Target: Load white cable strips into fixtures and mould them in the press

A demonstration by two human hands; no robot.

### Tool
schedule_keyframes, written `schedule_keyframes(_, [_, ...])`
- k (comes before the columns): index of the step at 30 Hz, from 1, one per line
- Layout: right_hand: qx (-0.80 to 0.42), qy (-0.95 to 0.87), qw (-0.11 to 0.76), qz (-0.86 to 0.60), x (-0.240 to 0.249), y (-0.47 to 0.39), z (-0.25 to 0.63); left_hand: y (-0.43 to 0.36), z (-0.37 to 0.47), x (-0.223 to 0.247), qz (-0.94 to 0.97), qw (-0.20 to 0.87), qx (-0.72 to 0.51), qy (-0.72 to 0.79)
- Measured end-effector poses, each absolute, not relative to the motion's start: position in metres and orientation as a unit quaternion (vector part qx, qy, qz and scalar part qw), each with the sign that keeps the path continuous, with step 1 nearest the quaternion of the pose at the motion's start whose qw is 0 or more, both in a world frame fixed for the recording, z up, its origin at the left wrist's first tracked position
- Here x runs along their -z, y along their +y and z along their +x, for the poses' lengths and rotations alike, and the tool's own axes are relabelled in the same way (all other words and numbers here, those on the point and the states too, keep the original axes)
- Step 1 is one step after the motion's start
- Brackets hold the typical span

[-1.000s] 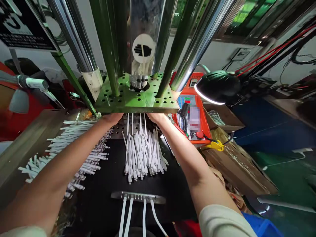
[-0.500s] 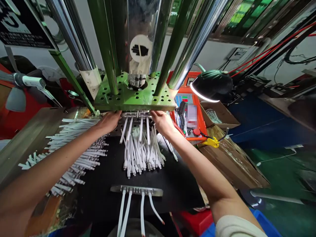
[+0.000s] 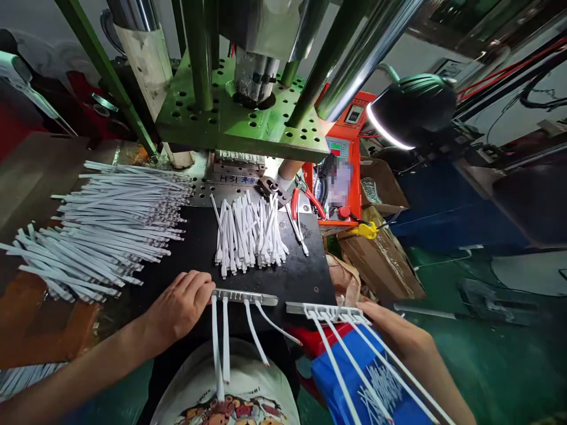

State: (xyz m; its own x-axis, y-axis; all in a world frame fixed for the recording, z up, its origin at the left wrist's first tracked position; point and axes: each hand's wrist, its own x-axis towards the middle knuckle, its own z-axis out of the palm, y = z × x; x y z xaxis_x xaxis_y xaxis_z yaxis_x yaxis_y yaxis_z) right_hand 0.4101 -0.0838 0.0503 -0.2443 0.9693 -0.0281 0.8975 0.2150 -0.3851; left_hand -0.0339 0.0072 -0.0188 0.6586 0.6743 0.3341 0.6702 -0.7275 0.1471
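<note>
Pale grey wall (image 3: 419,59) behind; dark-framed window (image 3: 460,20) at upper right. Black dome-shaped lamp (image 3: 414,112) lit, white glow along its rim. Glossy green floor (image 3: 487,378) to the right; long brown cardboard box (image 3: 381,254) near black-topped workbench (image 3: 305,277).

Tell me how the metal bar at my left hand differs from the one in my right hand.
The left bar is at the near edge of the black table; the right bar reaches past its corner. The left hand is at the left bar's left end; the right hand holds the right bar's right end. Two of the left bar's cables curve; the right bar's cables slant nearly straight. Both carry four white cables.
</note>
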Motion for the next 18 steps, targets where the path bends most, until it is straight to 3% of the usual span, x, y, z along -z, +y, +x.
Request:
schedule_keyframes(7, [-0.076, -0.851, 0.194, -0.482, -0.002, -0.055, 0.319, 0.055, -0.11, -0.011, 0.911, 0.019, -0.217, 0.349])
schedule_keyframes(12, [-0.141, -0.857, 0.222, -0.444, -0.024, -0.009, 0.268, 0.1, -0.104, -0.029, 0.917, -0.035, -0.227, 0.327])
schedule_keyframes(15, [-0.1, -0.846, 0.277, -0.445, -0.04, 0.041, 0.258, 0.131, -0.08, -0.034, 0.922, -0.039, -0.225, 0.311])
schedule_keyframes(18, [-0.043, -0.877, 0.224, -0.422, -0.041, 0.112, 0.253, 0.172, -0.055, -0.034, 0.913, 0.001, -0.2, 0.356])
